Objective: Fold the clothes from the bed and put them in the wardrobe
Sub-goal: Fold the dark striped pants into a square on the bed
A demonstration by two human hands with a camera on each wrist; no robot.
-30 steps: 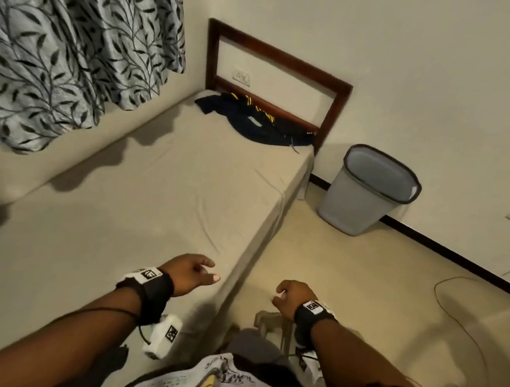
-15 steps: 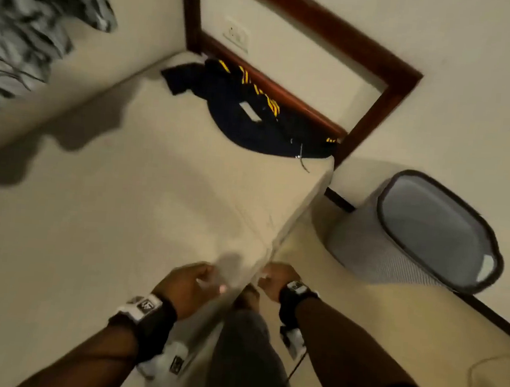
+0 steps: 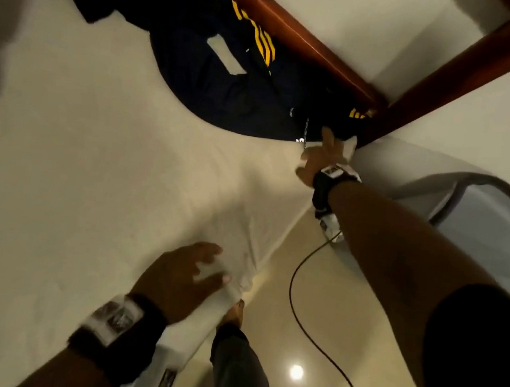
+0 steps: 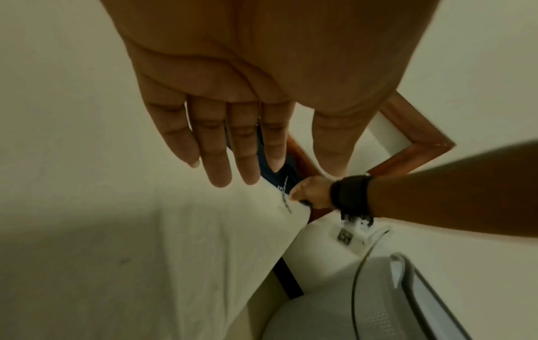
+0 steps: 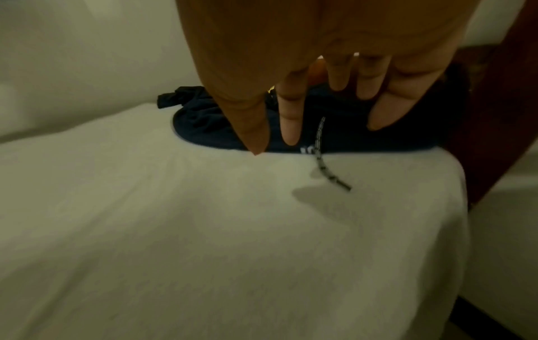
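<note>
The right hand (image 3: 323,159), fingers (image 5: 289,119) spread, is reached over the dark clothes (image 3: 214,75); contact seemingly not made. Fabric, not the drawstring (image 5: 326,161), should be gathered.

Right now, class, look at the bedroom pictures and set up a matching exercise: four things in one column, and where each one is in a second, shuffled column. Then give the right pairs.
Things
1. navy garment with yellow stripes
2. left hand
3. right hand
4. grey bin

Places
A. on the floor beside the bed
B. open, near the bed's side edge
C. crumpled against the wooden headboard
D. reaching, fingers spread, at the garment's drawstring end

Pairs: 1-C, 2-B, 3-D, 4-A
</note>
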